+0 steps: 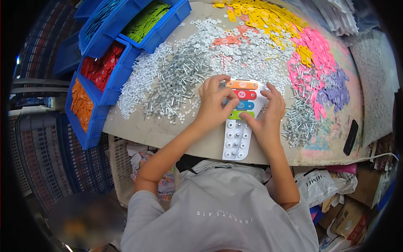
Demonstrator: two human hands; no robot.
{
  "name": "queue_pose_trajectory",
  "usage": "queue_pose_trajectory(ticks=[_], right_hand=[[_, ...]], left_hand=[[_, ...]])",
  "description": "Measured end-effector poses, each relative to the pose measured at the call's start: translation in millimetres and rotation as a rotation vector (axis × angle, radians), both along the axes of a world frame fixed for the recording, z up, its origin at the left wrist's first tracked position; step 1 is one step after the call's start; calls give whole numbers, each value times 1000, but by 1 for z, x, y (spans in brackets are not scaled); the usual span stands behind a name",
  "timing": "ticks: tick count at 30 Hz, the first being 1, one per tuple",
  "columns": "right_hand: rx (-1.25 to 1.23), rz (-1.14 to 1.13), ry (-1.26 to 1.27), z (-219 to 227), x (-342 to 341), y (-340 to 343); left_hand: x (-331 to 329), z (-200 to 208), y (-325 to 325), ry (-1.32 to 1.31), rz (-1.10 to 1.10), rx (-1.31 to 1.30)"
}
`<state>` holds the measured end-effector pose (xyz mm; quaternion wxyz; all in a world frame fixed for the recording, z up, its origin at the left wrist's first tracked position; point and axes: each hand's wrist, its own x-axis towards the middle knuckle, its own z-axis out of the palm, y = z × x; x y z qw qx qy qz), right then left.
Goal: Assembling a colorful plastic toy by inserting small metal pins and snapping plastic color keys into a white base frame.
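Observation:
A long white plastic tray (238, 145) lies at the table's near edge, with orange (242, 85), red (244, 95), blue (244, 105) and green (242, 114) plastic strips laid across its upper part. Its lower part shows rows of white ring-shaped pieces (229, 135) and metal pins. My left hand (215, 101) is closed at the tray's left side, fingertips by the orange strip and the blue one. Curled around the right side, my right hand (268, 111) has its thumb on the green strip. The undersides of both grips are hidden.
Loose metal rivets (180, 71), white rings (252, 59) and small white pieces (136, 86) are heaped beyond the tray. Yellow (273, 17), pink (317, 48) and purple (336, 90) strips lie far right. Blue bins (94, 122) of strips stand left; a black oblong object (351, 137) lies right.

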<state>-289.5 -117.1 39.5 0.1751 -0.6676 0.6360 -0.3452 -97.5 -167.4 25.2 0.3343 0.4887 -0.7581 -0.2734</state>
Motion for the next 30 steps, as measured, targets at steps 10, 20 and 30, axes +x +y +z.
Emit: queue_pose_trajectory(ticks=[10,20,30], right_hand=[[-14,-5,9,-8,-2,3],[-31,5,45,-4,-1,5],[-332,-59,264,25,-81,-107]], left_hand=[[-15,2,7,-3,69,-82],[19,5,-145,-216,126,-315],[19,-2,-168,-380,128,-369]])
